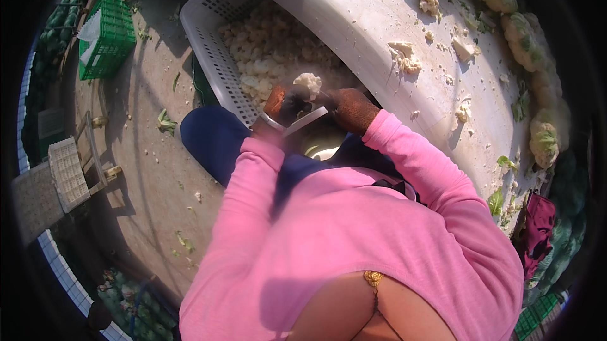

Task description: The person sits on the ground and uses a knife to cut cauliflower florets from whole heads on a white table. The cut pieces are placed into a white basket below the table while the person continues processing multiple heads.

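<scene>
My left hand (286, 103), in a dark, orange-brown stained glove, holds a pale cauliflower floret (308, 84) over the crate. Just right of it is my right hand (352, 108), also gloved, with its fingers curled close to the floret. What lies inside those fingers is hidden. A flat whitish strip (306, 120), possibly a knife blade, slants below the hands. Beneath them stands a white perforated plastic crate (208, 47), filled with many cut cauliflower florets (265, 42). A pale rounded thing (325, 146) shows between my legs, partly hidden.
To the right a white table surface (379, 71) bears scattered cauliflower scraps (405, 56). Whole cauliflower heads (526, 42) line its far side. A green crate (106, 37) stands on the floor at upper left. Leaf scraps (166, 123) lie on the floor near my knee.
</scene>
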`<state>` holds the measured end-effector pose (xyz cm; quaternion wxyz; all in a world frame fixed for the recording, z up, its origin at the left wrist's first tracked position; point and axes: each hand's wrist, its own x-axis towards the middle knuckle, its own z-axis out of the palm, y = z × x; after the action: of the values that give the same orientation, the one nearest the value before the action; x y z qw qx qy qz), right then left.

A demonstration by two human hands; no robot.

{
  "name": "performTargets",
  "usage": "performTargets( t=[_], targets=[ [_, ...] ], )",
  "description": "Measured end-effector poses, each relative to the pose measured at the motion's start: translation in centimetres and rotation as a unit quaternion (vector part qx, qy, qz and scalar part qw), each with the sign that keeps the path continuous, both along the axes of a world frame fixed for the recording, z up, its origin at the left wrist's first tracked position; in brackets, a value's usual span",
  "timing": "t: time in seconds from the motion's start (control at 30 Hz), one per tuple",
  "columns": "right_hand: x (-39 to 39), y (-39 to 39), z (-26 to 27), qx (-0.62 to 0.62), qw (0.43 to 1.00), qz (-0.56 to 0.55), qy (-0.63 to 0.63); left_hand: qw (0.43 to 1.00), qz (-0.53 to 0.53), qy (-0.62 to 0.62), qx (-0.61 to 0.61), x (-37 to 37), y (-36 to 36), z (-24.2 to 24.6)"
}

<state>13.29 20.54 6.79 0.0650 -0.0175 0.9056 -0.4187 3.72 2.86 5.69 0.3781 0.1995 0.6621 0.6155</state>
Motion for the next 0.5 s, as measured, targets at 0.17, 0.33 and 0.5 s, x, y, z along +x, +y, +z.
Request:
performTargets(
  t=[0.17, 0.33, 0.5],
  targets=[
    [-2.8, -1.0, -1.8, 0.077, 0.986, 0.110, -0.095, 0.996, -0.037, 0.073, -0.027, -0.3, -0.5, 0.2],
    [-6.4, 0.6, -0.6, -0.068, 0.930, 0.207, -0.295, 0.995, -0.051, -0.075, -0.033, -2.5, -2.0, 0.7],
    [-5.8, -0.1, 2.6, 0.166, 0.967, 0.139, -0.132, 0.976, -0.064, -0.037, -0.204, -7.0, -3.2, -2.4]
  ],
)
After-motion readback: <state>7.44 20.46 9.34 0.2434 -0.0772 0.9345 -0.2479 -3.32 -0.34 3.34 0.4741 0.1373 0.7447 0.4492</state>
